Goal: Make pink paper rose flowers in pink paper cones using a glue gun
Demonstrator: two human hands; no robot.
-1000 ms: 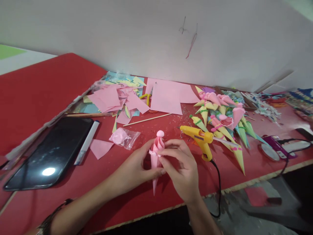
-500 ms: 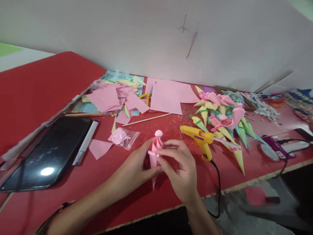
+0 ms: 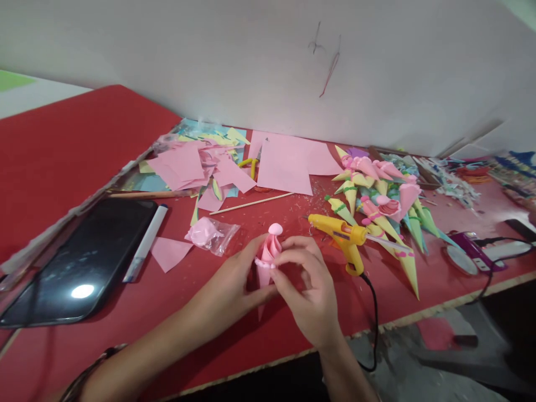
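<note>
Tabletop [image 3: 221,352], two hands [image 3: 312,287] on one cone [image 3: 264,273]

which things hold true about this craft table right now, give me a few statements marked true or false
1. The left hand and right hand are both on the pink paper cone. True.
2. The right hand is gripping a glue gun. False: the yellow glue gun lies to the right of that hand.
3. A white marker lies beside the black phone. True.
4. The small plastic bag contains something green. False: the plastic bag has pink material in it.
5. A thin stick lies on the red table. True.
</note>
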